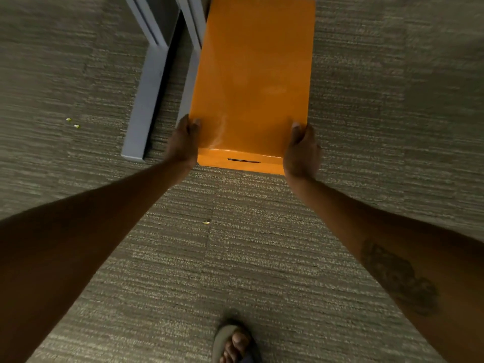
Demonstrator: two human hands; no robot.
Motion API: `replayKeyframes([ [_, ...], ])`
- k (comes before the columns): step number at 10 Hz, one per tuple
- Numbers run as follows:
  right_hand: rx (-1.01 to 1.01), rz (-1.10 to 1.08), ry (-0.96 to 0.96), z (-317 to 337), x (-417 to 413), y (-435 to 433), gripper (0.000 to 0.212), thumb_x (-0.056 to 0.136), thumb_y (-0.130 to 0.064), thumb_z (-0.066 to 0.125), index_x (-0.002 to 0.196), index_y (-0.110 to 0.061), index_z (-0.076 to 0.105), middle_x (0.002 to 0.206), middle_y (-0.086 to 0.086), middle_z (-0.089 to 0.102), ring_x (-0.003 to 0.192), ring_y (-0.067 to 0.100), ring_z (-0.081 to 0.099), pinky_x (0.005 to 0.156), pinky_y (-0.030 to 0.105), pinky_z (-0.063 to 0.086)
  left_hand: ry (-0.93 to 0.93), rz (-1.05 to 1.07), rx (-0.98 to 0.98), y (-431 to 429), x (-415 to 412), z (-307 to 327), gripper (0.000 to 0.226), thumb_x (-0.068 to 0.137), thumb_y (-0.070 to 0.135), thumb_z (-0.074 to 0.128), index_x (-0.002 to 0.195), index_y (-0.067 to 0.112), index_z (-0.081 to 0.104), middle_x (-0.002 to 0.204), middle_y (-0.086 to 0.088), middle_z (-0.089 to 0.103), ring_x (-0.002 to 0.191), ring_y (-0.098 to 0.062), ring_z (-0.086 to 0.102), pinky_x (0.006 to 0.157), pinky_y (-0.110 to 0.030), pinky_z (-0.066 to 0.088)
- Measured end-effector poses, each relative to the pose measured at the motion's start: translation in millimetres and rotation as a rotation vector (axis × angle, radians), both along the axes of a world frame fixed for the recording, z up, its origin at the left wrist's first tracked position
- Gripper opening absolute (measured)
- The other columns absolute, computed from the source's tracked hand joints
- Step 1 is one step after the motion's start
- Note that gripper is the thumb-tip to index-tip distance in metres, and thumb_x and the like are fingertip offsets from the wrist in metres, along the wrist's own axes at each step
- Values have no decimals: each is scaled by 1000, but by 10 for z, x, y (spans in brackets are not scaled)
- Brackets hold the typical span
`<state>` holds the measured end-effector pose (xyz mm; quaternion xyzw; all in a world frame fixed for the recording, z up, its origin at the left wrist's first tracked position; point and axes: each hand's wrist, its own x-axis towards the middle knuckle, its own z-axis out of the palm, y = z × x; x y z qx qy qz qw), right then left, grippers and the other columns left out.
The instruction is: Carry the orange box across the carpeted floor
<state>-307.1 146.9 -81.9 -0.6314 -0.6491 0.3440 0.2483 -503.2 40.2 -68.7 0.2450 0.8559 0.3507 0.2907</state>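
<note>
Seen from above, looking down past two bare forearms stretched forward. Held out in front, off the floor: a long, flat orange box (252,82), its length running away from the viewer toward the top edge of the view. Gripped at its near end from both sides. Left hand (183,142) closed on the near left corner, thumb lying on the top face, fingers wrapped out of sight underneath. Right hand (301,150) closed on the near right corner in the same way, thumb on top, palm pressed against the side edge. Between the two hands, the narrow near end face of the box, marked with a thin dark slit (243,160).

Below everything, grey-green carpeted floor (379,100) with a fine striped weave. To the left of the box and partly behind it, two pale grey-blue furniture legs (146,100) resting on the carpet. A few small yellowish scraps (72,122) on the carpet at far left, and one more between the forearms. At the bottom edge, one foot in an open-toed sandal (234,344), toes showing. A dark tattoo (398,276) on the right forearm.
</note>
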Motion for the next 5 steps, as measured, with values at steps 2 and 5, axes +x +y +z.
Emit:
replayKeyframes([
  [2, -110, 76, 102, 79, 43, -3, 46, 106, -37, 32, 146, -16, 34, 138, 12, 53, 119, 28, 56, 87, 33, 45, 309, -145, -141, -130, 148, 90, 59, 108, 33, 28, 162, 15, 12, 167, -14, 23, 152, -37, 26, 120, -55, 31],
  [5, -1, 373, -123, 414, 484, -137, 52, 105, -33, 32, 155, -20, 22, 161, 7, 21, 141, 28, 33, 110, 41, 36, 508, -336, -212, -319, 838, 427, 56, 109, 31, 33, 161, 17, 18, 170, -9, 11, 157, -37, 2, 128, -49, 9],
])
